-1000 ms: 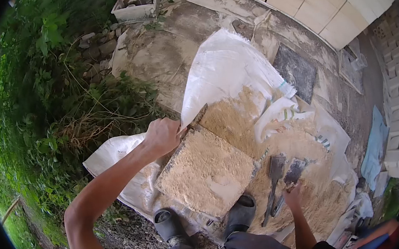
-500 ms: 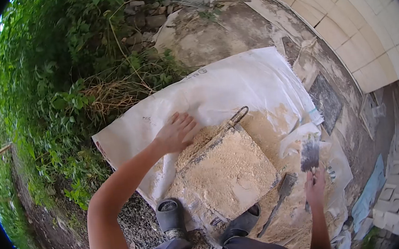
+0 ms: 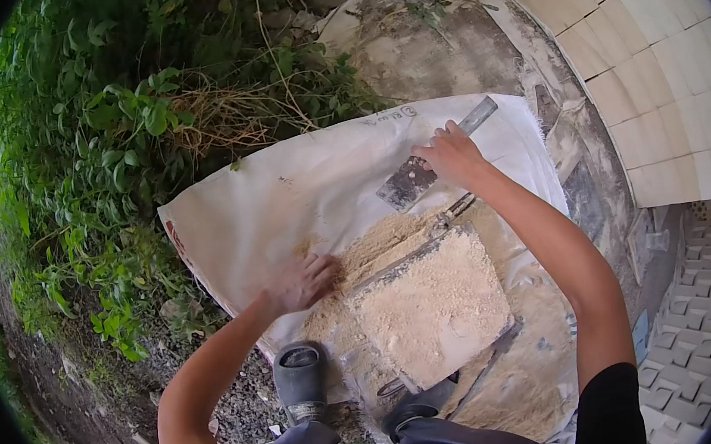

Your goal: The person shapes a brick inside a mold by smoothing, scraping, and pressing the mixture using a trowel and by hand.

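In my right hand (image 3: pixel 454 158) is a flat metal scraper (image 3: pixel 406 185), its dusty blade pointing down-left over the white woven sheet (image 3: pixel 241 204) and its long end sticking out up-right. My left hand (image 3: pixel 303 282) rests low at the sheet's left part, beside a ridge of pale crumbly powder (image 3: pixel 383 241); its fingers are loosely bent, slightly blurred, with nothing visible in them. Between my arms lies a square slab-like form (image 3: pixel 434 305) topped with the same powder. A metal rod handle (image 3: pixel 460 205) lies along its upper edge, and another metal loop (image 3: pixel 393 386) shows at its lower edge.
My sandalled feet (image 3: pixel 302 375) stand at the sheet's near edge. A dark long-handled tool (image 3: pixel 476 380) lies partly hidden right of the form. Leafy plants (image 3: pixel 114 152) grow along the left. Stacked pale blocks (image 3: pixel 660 69) and patterned grey pieces (image 3: pixel 699 316) line the right.
My right hand has carried the scraper from the lower right up to the far part of the sheet. My left hand has moved down and slightly left, its fingers more bent. The view has shifted.
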{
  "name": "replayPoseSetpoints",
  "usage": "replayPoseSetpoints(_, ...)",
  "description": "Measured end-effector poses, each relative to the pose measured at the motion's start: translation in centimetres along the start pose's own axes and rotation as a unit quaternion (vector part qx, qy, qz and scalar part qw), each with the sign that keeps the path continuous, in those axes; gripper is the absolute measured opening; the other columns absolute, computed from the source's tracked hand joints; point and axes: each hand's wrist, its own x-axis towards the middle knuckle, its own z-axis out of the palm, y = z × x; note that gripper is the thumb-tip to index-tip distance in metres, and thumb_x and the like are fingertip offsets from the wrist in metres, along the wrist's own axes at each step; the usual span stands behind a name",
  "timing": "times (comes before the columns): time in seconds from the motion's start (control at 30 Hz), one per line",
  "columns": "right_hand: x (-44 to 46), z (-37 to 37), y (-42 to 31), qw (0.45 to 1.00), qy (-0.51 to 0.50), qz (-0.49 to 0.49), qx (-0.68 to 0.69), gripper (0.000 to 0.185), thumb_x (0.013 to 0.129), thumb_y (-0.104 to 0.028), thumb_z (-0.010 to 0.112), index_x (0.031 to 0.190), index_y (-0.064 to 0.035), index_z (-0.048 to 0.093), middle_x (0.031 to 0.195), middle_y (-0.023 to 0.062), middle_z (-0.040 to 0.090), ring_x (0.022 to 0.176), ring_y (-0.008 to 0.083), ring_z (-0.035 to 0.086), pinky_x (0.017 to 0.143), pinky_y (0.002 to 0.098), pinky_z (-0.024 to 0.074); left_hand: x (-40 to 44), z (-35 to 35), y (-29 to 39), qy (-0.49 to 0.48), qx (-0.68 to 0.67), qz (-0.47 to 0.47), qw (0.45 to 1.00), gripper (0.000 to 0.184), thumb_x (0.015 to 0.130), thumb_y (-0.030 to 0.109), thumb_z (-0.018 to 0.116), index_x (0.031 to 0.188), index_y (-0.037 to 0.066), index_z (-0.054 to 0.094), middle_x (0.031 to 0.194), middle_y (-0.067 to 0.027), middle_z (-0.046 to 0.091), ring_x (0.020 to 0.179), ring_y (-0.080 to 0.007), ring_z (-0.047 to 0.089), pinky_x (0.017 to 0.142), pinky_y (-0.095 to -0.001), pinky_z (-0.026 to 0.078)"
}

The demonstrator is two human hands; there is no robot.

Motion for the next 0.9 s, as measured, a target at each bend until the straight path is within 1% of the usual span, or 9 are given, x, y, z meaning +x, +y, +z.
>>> replayPoseSetpoints(0.1, -1.1, 1.1, -0.6, 0.995, -0.077, 0.034, 0.057, 0.032, 0.084, -0.022, 0.064, 0.116, -0.0186, 0.063, 0.086, 0.0120, 0.067, 0.093, 0.0277, 0.061, 0.095, 0.0413, 0.0331, 0.0, 1.3, 1.5, 0.005, -0.064, -0.036, 0.997, 0.049, 0.086, 0.014, 0.060, 0.130, 0.000, 0.044, 0.123, -0.0162, 0.049, 0.109, -0.0269, 0.055, 0.089, -0.0372, 0.050)
replayPoseSetpoints(0.17, -2.2, 3.4, 0.2, 0.990, -0.094, 0.058, 0.083, 0.033, 0.085, -0.023, 0.064, 0.118, -0.0185, 0.062, 0.087, 0.0123, 0.067, 0.094, 0.0283, 0.061, 0.096, 0.0421, 0.0325, 1.6, -0.1, 3.0, -0.079, -0.161, -0.213, 0.960, 0.050, 0.085, 0.008, 0.058, 0.133, -0.001, 0.042, 0.125, -0.0187, 0.047, 0.110, -0.0309, 0.056, 0.090, -0.0390, 0.050)
replayPoseSetpoints(0.4, -0.2, 5.3, -2.4, 0.959, -0.215, 0.022, 0.184, 0.043, 0.087, -0.031, 0.063, 0.127, -0.0175, 0.054, 0.101, 0.0133, 0.067, 0.103, 0.0315, 0.058, 0.096, 0.0473, 0.0314, 2.8, 3.1, 1.0, 0.117, -0.174, -0.121, 0.970, 0.051, 0.081, -0.004, 0.050, 0.132, -0.002, 0.046, 0.124, -0.0212, 0.052, 0.103, -0.0377, 0.060, 0.086, -0.0403, 0.052)
replayPoseSetpoints(0.47, 0.5, 5.3, -5.3, 0.952, -0.243, -0.001, 0.187, 0.045, 0.087, -0.032, 0.063, 0.128, -0.0173, 0.053, 0.102, 0.0132, 0.067, 0.105, 0.0316, 0.058, 0.096, 0.0482, 0.0319, 3.3, 2.6, 2.2, 0.113, -0.250, -0.247, 0.929, 0.046, 0.081, -0.004, 0.052, 0.127, -0.003, 0.052, 0.119, -0.0224, 0.056, 0.095, -0.0378, 0.063, 0.085, -0.0404, 0.053)
replayPoseSetpoints(0.6, 0.8, 5.1, -8.4, 0.946, -0.249, -0.008, 0.207, 0.042, 0.085, -0.030, 0.066, 0.124, -0.0166, 0.056, 0.107, 0.0141, 0.066, 0.109, 0.0276, 0.058, 0.098, 0.0515, 0.0328, 3.5, 3.7, 2.9, 0.129, -0.320, -0.315, 0.884, 0.041, 0.082, -0.004, 0.054, 0.123, -0.003, 0.056, 0.113, -0.0189, 0.059, 0.092, -0.0312, 0.066, 0.082, -0.0376, 0.054)
replayPoseSetpoints(0.67, 0.5, 5.5, -8.6, 0.942, -0.250, 0.003, 0.224, 0.043, 0.085, -0.030, 0.067, 0.125, -0.0160, 0.056, 0.109, 0.0141, 0.065, 0.111, 0.0279, 0.058, 0.100, 0.0522, 0.0317, 3.4, 4.1, 3.3, 0.173, -0.414, -0.373, 0.812, 0.033, 0.082, -0.002, 0.057, 0.115, -0.002, 0.061, 0.104, -0.0178, 0.060, 0.088, -0.0287, 0.065, 0.083, -0.0353, 0.052)
replayPoseSetpoints(0.77, 0.5, 5.5, -8.2, 0.941, -0.245, -0.012, 0.231, 0.046, 0.084, -0.031, 0.068, 0.126, -0.0160, 0.056, 0.112, 0.0128, 0.065, 0.112, 0.0282, 0.057, 0.103, 0.0528, 0.0299, 3.9, 3.2, 3.3, 0.196, -0.407, -0.315, 0.835, 0.031, 0.086, 0.001, 0.057, 0.116, 0.001, 0.061, 0.095, -0.0143, 0.062, 0.083, -0.0240, 0.066, 0.076, -0.0336, 0.054)
replayPoseSetpoints(0.83, 1.0, 5.3, -7.9, 0.936, -0.239, -0.031, 0.257, 0.046, 0.085, -0.033, 0.066, 0.127, -0.0162, 0.056, 0.112, 0.0175, 0.064, 0.110, 0.0320, 0.057, 0.102, 0.0489, 0.0307, 4.7, 1.6, 3.3, 0.165, -0.364, -0.321, 0.858, 0.031, 0.087, 0.001, 0.058, 0.117, 0.003, 0.061, 0.096, -0.0141, 0.066, 0.088, -0.0230, 0.066, 0.076, -0.0322, 0.054)
replayPoseSetpoints(0.9, 1.3, 5.0, -7.5, 0.936, -0.232, -0.028, 0.263, 0.045, 0.085, -0.033, 0.066, 0.126, -0.0160, 0.057, 0.112, 0.0170, 0.064, 0.111, 0.0317, 0.056, 0.102, 0.0495, 0.0309, 5.4, 0.8, 3.0, 0.226, -0.300, -0.305, 0.875, 0.031, 0.088, 0.002, 0.059, 0.119, 0.004, 0.061, 0.100, -0.0147, 0.067, 0.092, -0.0218, 0.066, 0.076, -0.0297, 0.055)
